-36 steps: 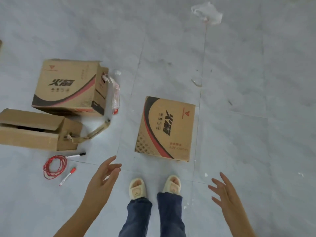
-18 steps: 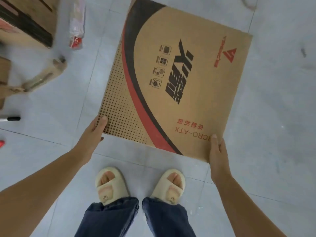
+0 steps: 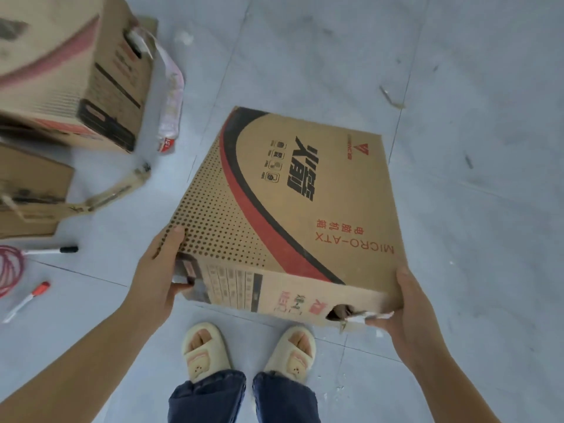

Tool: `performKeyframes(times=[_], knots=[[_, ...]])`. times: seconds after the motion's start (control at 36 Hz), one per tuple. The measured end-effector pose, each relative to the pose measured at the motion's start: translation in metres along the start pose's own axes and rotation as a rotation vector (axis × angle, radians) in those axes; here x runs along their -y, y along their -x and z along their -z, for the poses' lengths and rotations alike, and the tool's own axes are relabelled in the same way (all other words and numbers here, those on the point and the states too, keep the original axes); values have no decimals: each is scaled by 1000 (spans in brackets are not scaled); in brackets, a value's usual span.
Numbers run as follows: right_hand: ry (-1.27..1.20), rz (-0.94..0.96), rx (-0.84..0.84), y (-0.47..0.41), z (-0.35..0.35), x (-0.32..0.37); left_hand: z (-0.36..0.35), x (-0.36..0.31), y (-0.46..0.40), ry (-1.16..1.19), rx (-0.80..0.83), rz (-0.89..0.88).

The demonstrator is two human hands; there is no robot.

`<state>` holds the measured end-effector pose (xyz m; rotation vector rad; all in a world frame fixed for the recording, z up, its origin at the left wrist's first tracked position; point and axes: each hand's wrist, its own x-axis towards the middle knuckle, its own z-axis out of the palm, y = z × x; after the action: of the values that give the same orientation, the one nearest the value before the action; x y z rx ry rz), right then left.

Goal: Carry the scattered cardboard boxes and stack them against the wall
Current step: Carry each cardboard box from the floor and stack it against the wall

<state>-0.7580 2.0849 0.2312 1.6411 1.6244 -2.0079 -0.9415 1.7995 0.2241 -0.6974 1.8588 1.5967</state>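
A brown cardboard box [image 3: 305, 203] with a red and black curve and "MICRO-ATX" print is tilted up off the floor in front of me, its near side raised. My left hand [image 3: 158, 270] grips its near left corner, thumb on top and fingers curled under. My right hand [image 3: 403, 309] grips the near right corner, fingers round the torn lower edge. A second printed box [image 3: 76, 71] lies on the floor at the upper left. A flatter plain box [image 3: 30, 193] sits below it at the left edge.
A crumpled plastic wrapper [image 3: 171, 96] lies beside the upper-left box. A cardboard strip [image 3: 119, 190], two markers [image 3: 50, 250] [image 3: 27, 300] and a red cord coil [image 3: 10, 270] lie on the grey tiled floor at left. My slippered feet [image 3: 247, 349] stand just below the held box.
Both hands went from hanging open above the floor to touching the box's near corners, and now grip them. The box's near side has lifted, showing its front face.
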Motion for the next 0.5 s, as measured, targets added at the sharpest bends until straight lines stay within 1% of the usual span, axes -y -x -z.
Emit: performKeyframes(times=[0.14, 0.31, 0.39, 0.5], knots=[[51, 12, 11, 69, 0, 68, 32, -61, 80, 38, -36, -19], [80, 96, 75, 163, -8, 152, 73, -149, 180, 116, -124, -95], [87, 157, 143, 209, -13, 191, 93, -188, 234, 126, -148, -173], [97, 243, 271, 262, -22, 234, 122, -223, 302, 163, -240, -239]])
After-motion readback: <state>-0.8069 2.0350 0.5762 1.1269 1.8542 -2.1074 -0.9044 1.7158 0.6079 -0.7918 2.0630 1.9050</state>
